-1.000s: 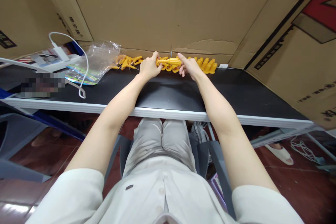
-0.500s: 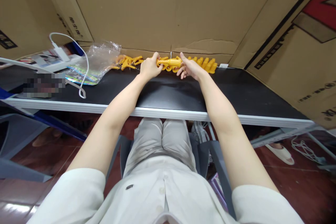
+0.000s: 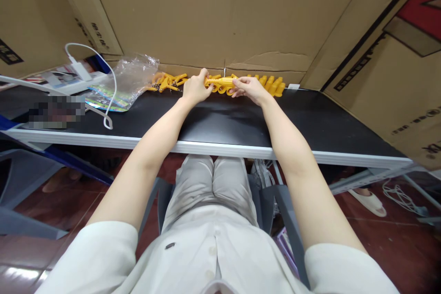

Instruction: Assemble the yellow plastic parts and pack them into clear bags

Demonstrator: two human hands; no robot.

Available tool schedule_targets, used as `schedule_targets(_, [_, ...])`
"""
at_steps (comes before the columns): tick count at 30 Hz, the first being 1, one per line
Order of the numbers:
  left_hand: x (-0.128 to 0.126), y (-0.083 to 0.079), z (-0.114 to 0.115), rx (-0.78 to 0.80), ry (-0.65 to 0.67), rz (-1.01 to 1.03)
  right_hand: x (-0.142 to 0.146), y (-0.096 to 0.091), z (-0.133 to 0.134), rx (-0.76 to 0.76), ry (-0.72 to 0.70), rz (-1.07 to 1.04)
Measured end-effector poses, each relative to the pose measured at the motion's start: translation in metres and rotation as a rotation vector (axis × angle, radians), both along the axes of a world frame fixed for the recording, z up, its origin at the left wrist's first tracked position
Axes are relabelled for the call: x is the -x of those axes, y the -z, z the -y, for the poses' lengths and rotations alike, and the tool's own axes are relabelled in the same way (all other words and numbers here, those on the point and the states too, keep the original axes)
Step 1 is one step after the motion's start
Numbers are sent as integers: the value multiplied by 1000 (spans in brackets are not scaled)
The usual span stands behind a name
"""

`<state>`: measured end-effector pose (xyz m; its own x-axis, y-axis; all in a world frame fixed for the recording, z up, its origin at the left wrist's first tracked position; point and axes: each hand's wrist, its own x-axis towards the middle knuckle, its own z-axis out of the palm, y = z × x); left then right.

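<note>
Both of my arms reach across a black table [image 3: 310,124] to its far edge. My left hand [image 3: 195,88] is closed on the left end of a yellow plastic piece [image 3: 220,82]. At the other end of that piece, the fingers of my right hand [image 3: 248,89] pinch it. A thin metal pin stands up from its middle. Behind my right hand runs a row of yellow plastic parts [image 3: 272,85]. A loose pile of yellow parts with small springs [image 3: 167,81] lies to the left of my left hand.
A crumpled clear plastic bag [image 3: 126,80] on colourful printed sheets lies at the left, with a white charger and cable [image 3: 103,78] beside it. Large cardboard boxes [image 3: 220,9] wall in the table's back and right. A slipper [image 3: 367,201] and cords lie on the floor.
My right hand's fingers, spread beside the yellow piece half a second ago, have closed on its right end. My left hand has kept its grip and place.
</note>
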<state>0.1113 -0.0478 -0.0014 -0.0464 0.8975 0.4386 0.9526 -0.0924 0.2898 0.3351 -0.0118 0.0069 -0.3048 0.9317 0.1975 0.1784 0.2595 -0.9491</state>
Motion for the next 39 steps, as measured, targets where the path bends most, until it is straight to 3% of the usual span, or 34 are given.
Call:
schedule_targets(13, [-3,-1,2,-14,21,3,14,0,1,61,151,67])
schedule_targets(30, [-4,-2,4,-13,16,18,12,10,-16,101,163,55])
schedule_targets(39, [-5,0,1,-22,20,15,21,-5,0,253,236,-16])
